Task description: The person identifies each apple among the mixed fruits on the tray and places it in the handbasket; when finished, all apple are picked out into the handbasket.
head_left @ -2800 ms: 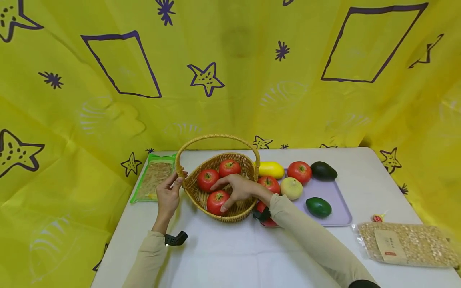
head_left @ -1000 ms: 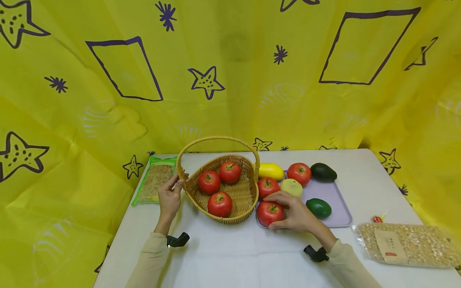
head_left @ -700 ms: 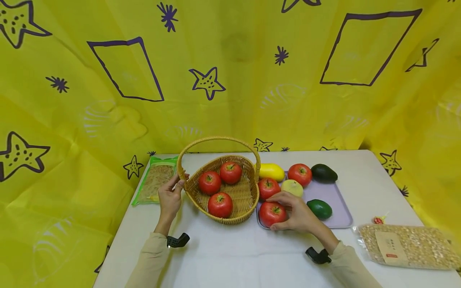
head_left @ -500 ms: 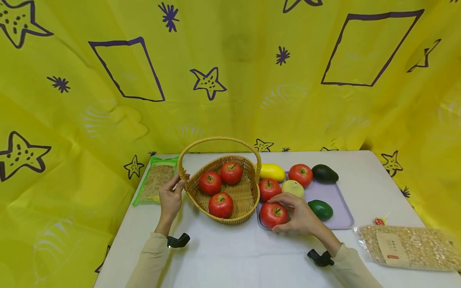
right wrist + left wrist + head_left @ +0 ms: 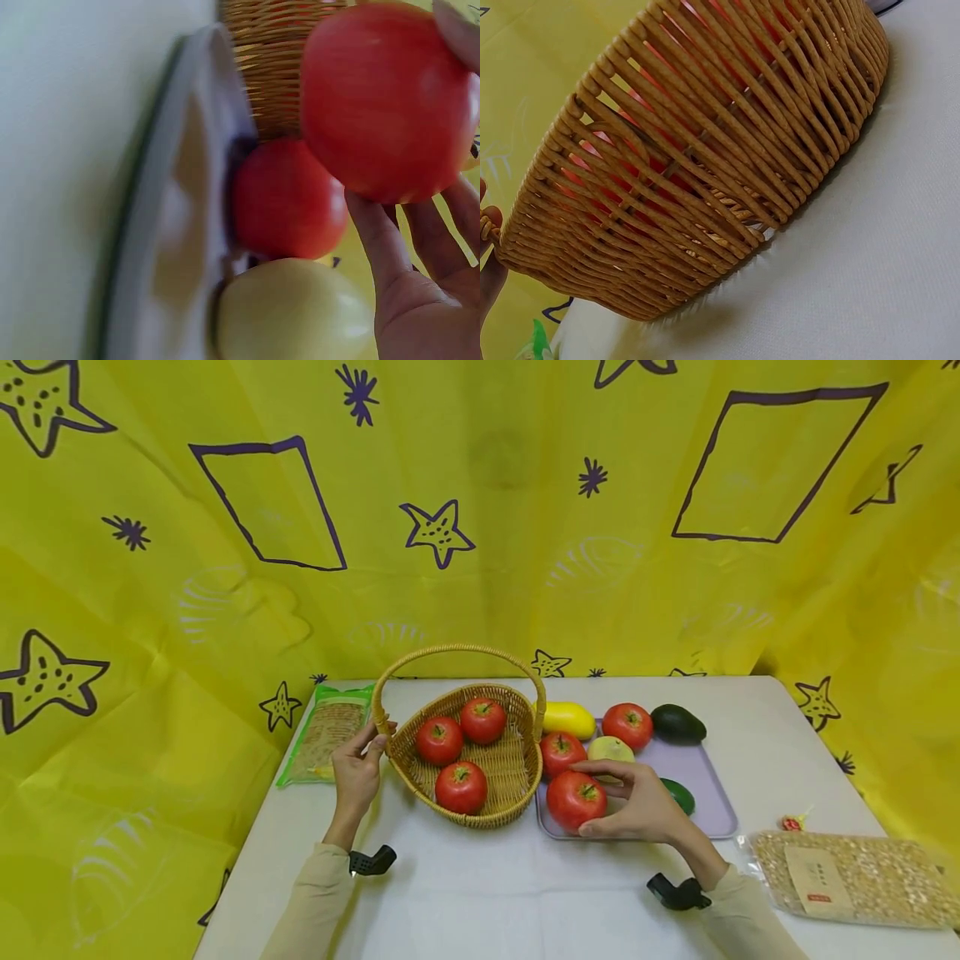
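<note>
- The left hand (image 5: 356, 777) pinches the left end of the arched handle (image 5: 461, 649) of a brown woven wicker basket (image 5: 506, 768) between thumb and curled fingers.
- The right hand (image 5: 643, 803), fingers spread partway in a curve, grips a round, glossy red apple (image 5: 576, 802) between thumb and fingertips, above the near left corner of a pale purple rectangular tray (image 5: 705, 789).
- Three more red apples (image 5: 461, 788) sit inside the basket, which stands on a white-covered table (image 5: 480, 902) just left of the tray.
- On the tray, a red apple (image 5: 559, 752) rests beside a round pale-yellow fruit (image 5: 611, 749).
- A smooth, oval green fruit (image 5: 680, 795) lies partly hidden behind the right hand.
</note>
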Tool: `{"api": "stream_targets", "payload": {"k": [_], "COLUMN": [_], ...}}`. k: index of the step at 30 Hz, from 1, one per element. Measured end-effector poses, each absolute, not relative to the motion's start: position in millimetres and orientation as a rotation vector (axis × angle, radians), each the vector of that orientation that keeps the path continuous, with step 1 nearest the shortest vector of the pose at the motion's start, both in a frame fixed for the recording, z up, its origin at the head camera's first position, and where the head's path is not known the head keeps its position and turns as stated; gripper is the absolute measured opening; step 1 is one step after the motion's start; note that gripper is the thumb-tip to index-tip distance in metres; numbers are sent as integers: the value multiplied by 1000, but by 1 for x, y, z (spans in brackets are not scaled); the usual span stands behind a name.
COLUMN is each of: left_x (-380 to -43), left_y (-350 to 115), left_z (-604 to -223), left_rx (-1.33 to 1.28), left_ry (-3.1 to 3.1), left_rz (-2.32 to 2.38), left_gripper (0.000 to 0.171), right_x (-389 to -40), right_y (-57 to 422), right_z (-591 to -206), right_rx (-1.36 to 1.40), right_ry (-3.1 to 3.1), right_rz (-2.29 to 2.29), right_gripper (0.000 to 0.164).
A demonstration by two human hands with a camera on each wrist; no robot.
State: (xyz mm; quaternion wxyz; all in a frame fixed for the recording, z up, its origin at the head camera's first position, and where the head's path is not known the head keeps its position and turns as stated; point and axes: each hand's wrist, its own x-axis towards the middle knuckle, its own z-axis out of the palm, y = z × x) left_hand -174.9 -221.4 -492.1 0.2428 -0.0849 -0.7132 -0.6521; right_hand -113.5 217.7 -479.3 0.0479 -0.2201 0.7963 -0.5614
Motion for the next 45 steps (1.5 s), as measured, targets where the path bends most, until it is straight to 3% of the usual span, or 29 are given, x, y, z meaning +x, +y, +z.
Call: {"api": "stream_targets", "payload": {"k": [25,45], "left_x": [-176,-176], "left_y": [-222,-221], "left_z": [-492,-493], "left_rx": [-233,-201], "left_ry": [-1960,-1958], "left_rz": [-1783,-1806], "left_gripper": [34,31], "right_x": [-139,-157], "right_y": [191,140], "right_z": [-431,-430], "right_rx": [-727,-725], "right_ry": [2292,2305], "right_rz": [-1851,-1725], "right_gripper": [76,74]}}
